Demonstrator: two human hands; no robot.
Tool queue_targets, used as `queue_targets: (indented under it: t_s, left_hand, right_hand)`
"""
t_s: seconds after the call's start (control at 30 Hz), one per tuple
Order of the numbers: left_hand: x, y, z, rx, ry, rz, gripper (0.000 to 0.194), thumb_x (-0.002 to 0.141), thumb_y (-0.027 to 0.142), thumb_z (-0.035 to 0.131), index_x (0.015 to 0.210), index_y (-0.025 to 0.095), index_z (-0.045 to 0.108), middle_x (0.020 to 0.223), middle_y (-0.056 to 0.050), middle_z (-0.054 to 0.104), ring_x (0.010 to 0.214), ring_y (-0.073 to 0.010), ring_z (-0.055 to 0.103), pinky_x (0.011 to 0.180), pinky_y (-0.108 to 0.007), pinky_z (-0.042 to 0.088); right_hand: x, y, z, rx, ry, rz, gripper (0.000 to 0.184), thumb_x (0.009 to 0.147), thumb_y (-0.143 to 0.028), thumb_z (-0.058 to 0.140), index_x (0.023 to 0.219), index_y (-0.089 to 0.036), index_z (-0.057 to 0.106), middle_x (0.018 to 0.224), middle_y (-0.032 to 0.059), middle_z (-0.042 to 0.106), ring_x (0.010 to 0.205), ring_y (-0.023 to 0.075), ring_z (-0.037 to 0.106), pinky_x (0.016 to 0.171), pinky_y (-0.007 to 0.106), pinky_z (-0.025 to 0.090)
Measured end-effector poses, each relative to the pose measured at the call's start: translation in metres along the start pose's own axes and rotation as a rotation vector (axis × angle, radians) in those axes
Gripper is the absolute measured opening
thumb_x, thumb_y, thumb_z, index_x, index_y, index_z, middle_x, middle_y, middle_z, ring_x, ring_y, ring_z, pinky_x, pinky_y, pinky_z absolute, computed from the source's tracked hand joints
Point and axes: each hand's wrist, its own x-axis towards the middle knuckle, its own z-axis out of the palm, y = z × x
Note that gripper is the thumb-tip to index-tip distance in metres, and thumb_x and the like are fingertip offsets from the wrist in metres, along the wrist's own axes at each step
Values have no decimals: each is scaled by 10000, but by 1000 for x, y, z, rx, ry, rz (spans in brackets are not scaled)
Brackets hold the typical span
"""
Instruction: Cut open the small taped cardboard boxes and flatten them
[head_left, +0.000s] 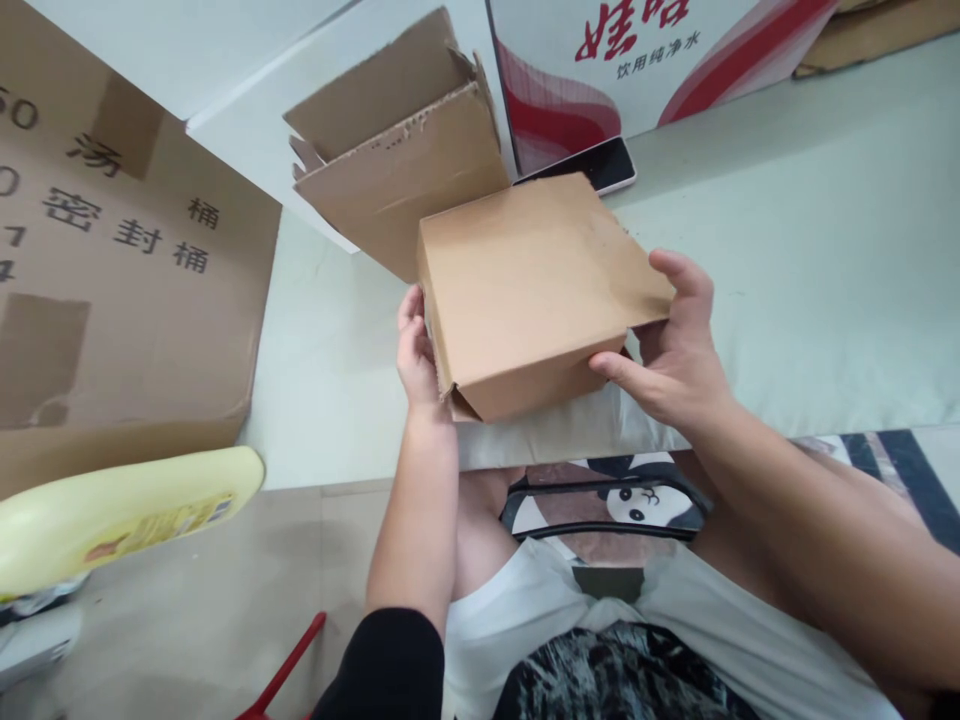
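At far left, a large printed carton (135,250) and, nearer, a yellow bottle (142,515) are both cut off by the frame edge. Next comes an opened cardboard box (405,150), upright behind the work. The left hand (420,350) holds the left side of a small brown box (536,290), fingers along that side, its thumb out of sight. The small box lies between the two palms, over the near part of the pale table (810,260); whether its underside touches the tabletop is hard to make out. Behind it, a phone (613,165) is partly covered. The right hand (682,350) grips the right-hand near corner, thumb on the near face, forefinger raised beside a jutting flap (637,285); its other fingers are mostly hidden.
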Motion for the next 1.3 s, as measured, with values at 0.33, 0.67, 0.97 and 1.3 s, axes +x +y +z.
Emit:
queue_targets:
  t_s: [0.33,0.67,0.97,1.3]
  left_hand:
    - [-32,26,10,384,-19,435,353,918,588,665,857,243,709,959,-64,600,998,-251,594,1032,-435,471]
    - [-27,22,7,349,64,246,148,850,356,666,816,236,586,1026,-69,578,1063,-239,563,922,-348,472]
    - [-21,16,7,54,-121,76,425,658,383,675,1055,271,572,1227,-74,594,1201,-294,562,1017,-426,504]
    - [-20,10,8,10,-163,64,518,630,480,677,1105,284,616,1394,-75,539,1356,-342,488,1035,-422,508]
  right_hand:
    - [-3,7,8,-141,1,-74,781,875,-645,705,1485,-356,312,1518,140,442,1467,387,471,1207,652,446]
    - [-3,3,9,-160,-3,-64,752,862,-573,729,1466,-347,343,1498,139,456,1457,399,475,1182,647,454]
    - [-3,3,7,-163,-10,-42,763,871,-548,693,1488,-355,287,1519,135,425,1452,404,472,1170,664,457]
    - [-2,2,6,-160,-4,-86,741,875,-476,699,1482,-341,296,1518,136,435,1466,390,469,1195,643,440]
